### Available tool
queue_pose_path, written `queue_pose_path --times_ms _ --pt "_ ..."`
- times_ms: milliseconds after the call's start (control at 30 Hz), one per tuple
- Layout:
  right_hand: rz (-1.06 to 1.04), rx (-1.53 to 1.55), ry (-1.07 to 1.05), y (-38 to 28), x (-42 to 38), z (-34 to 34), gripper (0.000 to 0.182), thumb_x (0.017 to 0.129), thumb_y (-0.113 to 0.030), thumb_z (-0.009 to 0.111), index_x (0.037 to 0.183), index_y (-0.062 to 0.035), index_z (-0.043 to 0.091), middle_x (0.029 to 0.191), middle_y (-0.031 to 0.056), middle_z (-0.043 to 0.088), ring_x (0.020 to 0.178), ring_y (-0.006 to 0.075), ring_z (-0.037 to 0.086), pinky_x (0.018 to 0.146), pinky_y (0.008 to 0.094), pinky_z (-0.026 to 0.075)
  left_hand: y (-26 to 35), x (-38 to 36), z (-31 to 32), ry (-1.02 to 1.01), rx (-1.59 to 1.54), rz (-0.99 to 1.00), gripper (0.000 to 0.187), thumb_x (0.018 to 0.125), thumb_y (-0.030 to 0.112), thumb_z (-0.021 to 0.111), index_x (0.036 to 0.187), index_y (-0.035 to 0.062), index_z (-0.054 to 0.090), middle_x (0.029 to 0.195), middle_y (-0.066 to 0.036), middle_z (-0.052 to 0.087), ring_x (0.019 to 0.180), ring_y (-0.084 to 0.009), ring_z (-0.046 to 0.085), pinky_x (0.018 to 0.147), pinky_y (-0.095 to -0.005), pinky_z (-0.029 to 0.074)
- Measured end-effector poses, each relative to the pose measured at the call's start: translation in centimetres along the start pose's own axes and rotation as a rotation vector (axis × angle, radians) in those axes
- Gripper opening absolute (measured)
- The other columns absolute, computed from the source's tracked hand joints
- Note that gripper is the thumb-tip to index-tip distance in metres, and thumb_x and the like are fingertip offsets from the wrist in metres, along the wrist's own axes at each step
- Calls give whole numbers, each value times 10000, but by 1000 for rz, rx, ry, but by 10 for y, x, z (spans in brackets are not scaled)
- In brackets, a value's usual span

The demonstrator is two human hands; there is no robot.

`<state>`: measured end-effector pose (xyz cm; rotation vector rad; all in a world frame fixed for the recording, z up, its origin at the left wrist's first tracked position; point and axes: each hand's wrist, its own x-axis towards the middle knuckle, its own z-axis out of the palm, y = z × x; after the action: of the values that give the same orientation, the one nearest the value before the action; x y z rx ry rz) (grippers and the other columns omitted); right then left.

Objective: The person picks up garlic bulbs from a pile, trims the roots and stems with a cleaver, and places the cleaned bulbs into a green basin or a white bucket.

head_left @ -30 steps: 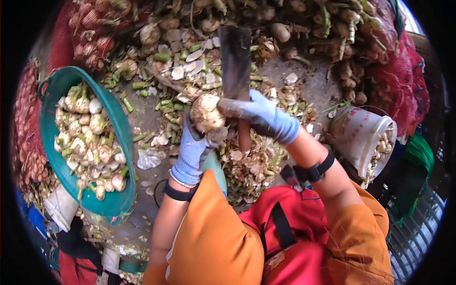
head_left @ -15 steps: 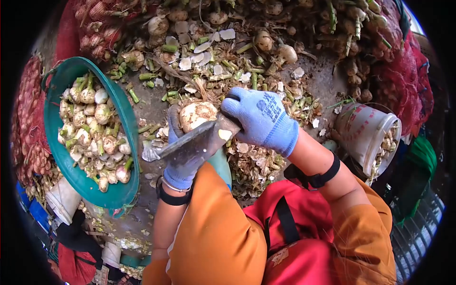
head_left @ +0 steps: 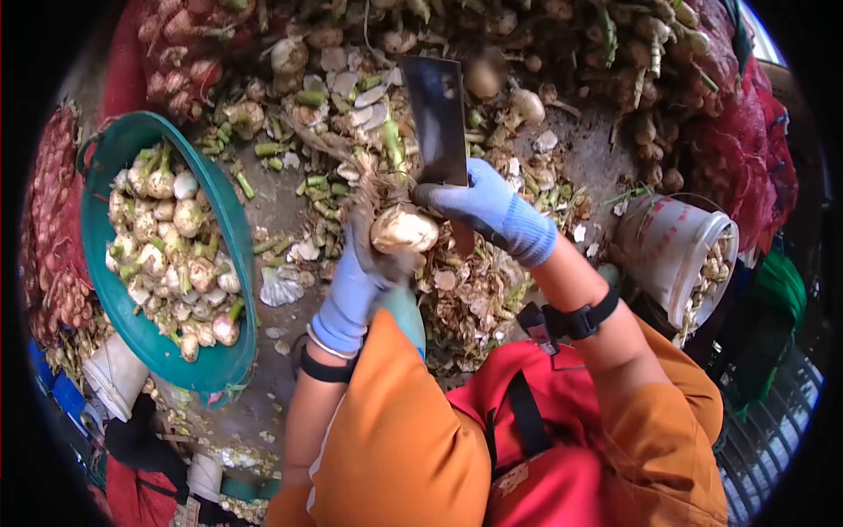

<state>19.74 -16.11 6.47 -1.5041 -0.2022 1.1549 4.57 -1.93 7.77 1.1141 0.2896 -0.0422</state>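
My left hand [head_left: 356, 277], in a blue-grey work glove, is wrapped round a large pale garlic bulb [head_left: 406, 230]; its fingers are blurred and partly hidden. A stringy dry stalk [head_left: 364, 180] trails from the bulb's far side. In my right hand [head_left: 487, 204], gloved the same way, is a cleaver [head_left: 436, 119], its broad dark blade pointing away from me. The right thumb lies close beside the bulb. Below both hands is a heap of dry skins [head_left: 470, 285] and trimmings.
A green basin [head_left: 224, 198] of trimmed bulbs stands at left. Cut green stems [head_left: 270, 149] and white slices litter the floor ahead. Untrimmed bulbs [head_left: 527, 107] and red mesh bags [head_left: 751, 145] lie beyond. A tipped white bucket [head_left: 659, 246] is at right.
The cleaver has swung from across the bulb to upright, pointing away. The left hand has moved right with the bulb, which has turned to show a whiter face.
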Motion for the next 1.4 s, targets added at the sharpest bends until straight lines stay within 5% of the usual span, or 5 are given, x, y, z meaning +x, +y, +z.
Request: queue_pose_path --times_ms 300,767,867,1033,1400 --pt "-114 -1331 27 -17 -13 -50 223 772 -262 643 840 -50 634 845 167 639 823 356 653 722 439 521 -14 -11 -16 364 119 -180 586 783 -16 755 1312 -28 505 1214 -105 607 1089 -185 607 972 -300 497" --pt "-184 -1247 242 56 19 -101 451 813 -323 684 1188 -73 660 1394 187 511 1185 361 563 986 429 467 -6 -8 -14 267 138 6 308 881 115 651 1159 -14 619 1186 -109 600 1060 -195 602 884 -324 515" --pt "-292 -1077 501 61 19 -78 319 733 -337 642 906 -80 716 963 186 647 922 374 636 829 483 513 10 37 24 303 56 -159 424 908 134 626 1283 -24 505 1219 -127 577 1040 -201 596 886 -344 504" --pt "-150 -1001 503 50 -2 -55 291 764 -219 665 1014 -72 688 1068 145 657 979 336 645 874 398 527 14 65 130 -723 301 134 693 837 244 730 1393 -29 419 1402 -159 479 1269 -257 491 1087 -377 372" --pt "-376 -150 470 34 -53 1 301 733 -306 675 826 -25 619 802 208 635 740 377 625 690 437 493 -101 26 -73 -26 -381 -373 436 949 335 543 1255 26 575 1176 -117 647 1137 -277 571 1086 -400 353"
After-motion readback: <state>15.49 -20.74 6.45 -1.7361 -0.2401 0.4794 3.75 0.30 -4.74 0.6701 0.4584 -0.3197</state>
